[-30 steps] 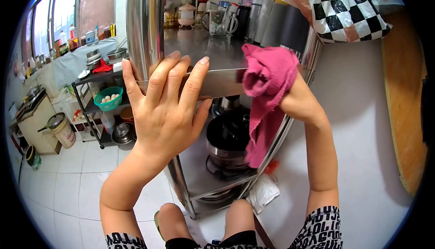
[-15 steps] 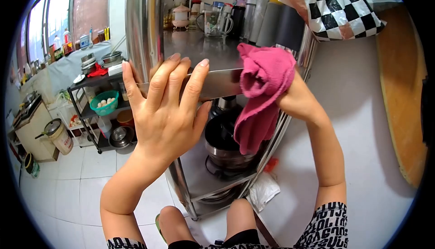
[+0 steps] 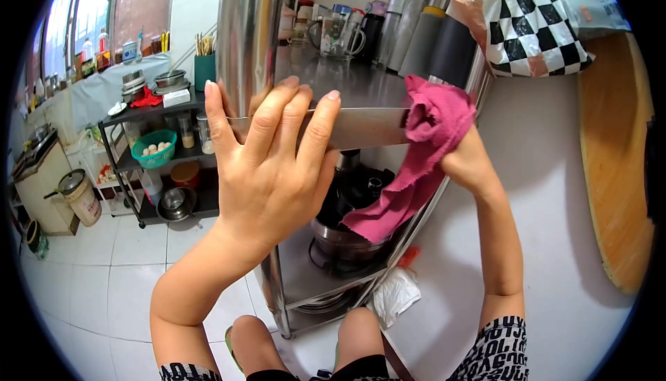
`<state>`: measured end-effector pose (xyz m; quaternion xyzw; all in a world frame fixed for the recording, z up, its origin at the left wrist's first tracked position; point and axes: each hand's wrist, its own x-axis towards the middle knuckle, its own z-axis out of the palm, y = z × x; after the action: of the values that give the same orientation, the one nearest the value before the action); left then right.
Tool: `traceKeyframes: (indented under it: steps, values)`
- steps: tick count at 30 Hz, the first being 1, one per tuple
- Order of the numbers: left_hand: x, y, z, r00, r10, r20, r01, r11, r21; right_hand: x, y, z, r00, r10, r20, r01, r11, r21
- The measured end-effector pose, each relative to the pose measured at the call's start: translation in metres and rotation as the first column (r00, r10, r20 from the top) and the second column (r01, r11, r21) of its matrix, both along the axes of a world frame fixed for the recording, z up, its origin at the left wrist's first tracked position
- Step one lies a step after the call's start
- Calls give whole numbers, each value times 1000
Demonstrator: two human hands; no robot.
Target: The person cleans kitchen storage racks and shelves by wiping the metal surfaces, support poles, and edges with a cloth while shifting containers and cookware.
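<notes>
A metal shelf rack with a shiny shelf edge stands before me. My left hand lies against this edge near the round front post, fingers stretched and spread, holding nothing. A pink cloth is bunched over the right end of the edge. My right hand is closed on it, its fingers largely hidden by the fabric. The cloth's loose end hangs over a metal pot on the shelf below. Behind the edge are a glass mug and several flasks.
A checkered plastic bag hangs at upper right, above a wooden board by the wall. At left, a dark rack holds a green basket of eggs. A white bag lies low beside the shelf.
My right hand and the cloth have slid a little right along the shelf edge. The cloth's hanging end has swung left. My left hand stays by the post while the view has shifted.
</notes>
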<state>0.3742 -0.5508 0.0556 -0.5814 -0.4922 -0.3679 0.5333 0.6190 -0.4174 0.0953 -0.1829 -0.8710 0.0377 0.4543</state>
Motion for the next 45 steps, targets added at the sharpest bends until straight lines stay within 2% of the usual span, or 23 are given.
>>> traceKeyframes:
  steps: [2, 3, 4, 7, 10, 11, 14, 16, 17, 19, 23, 25, 26, 28, 31, 33, 35, 38, 39, 40, 41, 43, 45]
  values:
    - [4, 2, 1, 1000, 19, -1, -19, 1000, 17, -27, -18, 1, 999, -50, 6, 49, 985, 165]
    - [4, 0, 1, 1000, 22, 9, -22, 1000, 12, -39, -19, -9, 974, -219, 56, 175, 887, 427]
    - [4, 0, 2, 1000, 20, 10, -20, 1000, 8, -56, -26, -10, 981, -172, 85, 117, 887, 446]
    - [-1, 3, 1, 999, 34, -11, -34, 999, 34, -79, -35, -5, 999, -33, -2, 31, 915, 401]
    - [0, 0, 1, 1000, -11, 0, 11, 1000, 18, -48, -28, -4, 976, -170, 135, 113, 929, 352]
    - [0, -1, 2, 1000, -30, 8, 30, 1000, 6, -36, -25, -1, 985, -161, 68, 134, 946, 296]
    - [0, -1, 2, 1000, -13, 4, 12, 1000, 20, -25, -15, -4, 998, -12, -65, 20, 992, 127]
    - [1, 2, 1, 1000, 1, 5, -1, 999, 34, -34, -25, -4, 994, -79, 73, 70, 992, 109]
    - [2, 0, 2, 1000, -13, 11, 13, 1000, 26, -46, -29, -9, 979, -175, 99, 127, 919, 374]
    - [2, -1, 2, 1000, -10, 10, 9, 999, 30, -72, -45, -12, 996, -88, 33, 72, 939, 335]
    - [-1, 0, 2, 999, -32, 5, 32, 999, 35, -59, -33, -14, 989, -113, 93, 72, 930, 361]
    - [0, 0, 2, 999, -52, 14, 52, 998, 21, -39, -30, -5, 979, -161, 124, 131, 966, 223]
    - [0, -1, 2, 998, -53, 18, 53, 998, 15, -32, -26, -7, 989, -121, 88, 111, 988, 107]
    - [-2, 1, 1, 999, -43, 9, 43, 999, 32, -33, -25, -9, 996, -79, 39, 79, 997, -4]
    - [0, 1, 1, 999, -51, 2, 51, 998, 32, -48, -34, -14, 983, -151, 108, 125, 967, 221]
    - [0, 0, 2, 999, -38, 2, 38, 999, 34, -70, -40, -24, 994, -109, 18, 97, 938, 332]
    - [0, 0, 2, 999, -39, 7, 39, 999, 26, -74, -41, -24, 996, -87, 1, 82, 944, 318]
    - [0, -1, 2, 999, -45, 6, 45, 999, 15, -52, -34, -20, 984, -147, 100, 119, 962, 246]
    - [0, -1, 1, 999, -48, 8, 48, 999, 20, -36, -29, -11, 1000, 25, 4, -25, 1000, -7]
    - [0, -1, 1, 999, -49, 8, 49, 999, 21, -21, -25, -3, 974, 160, -160, -195, 954, -227]
    - [0, -1, 1, 999, -50, 4, 50, 998, 25, -5, -12, 0, 980, 104, -171, -146, 956, -254]
    - [-1, -1, 2, 999, -39, 2, 39, 998, 39, -3, -7, 3, 969, 89, -230, -120, 985, -121]
    - [1, 0, 2, 1000, -27, 0, 27, 999, 30, -11, -16, 12, 989, 77, -125, -96, 984, -153]
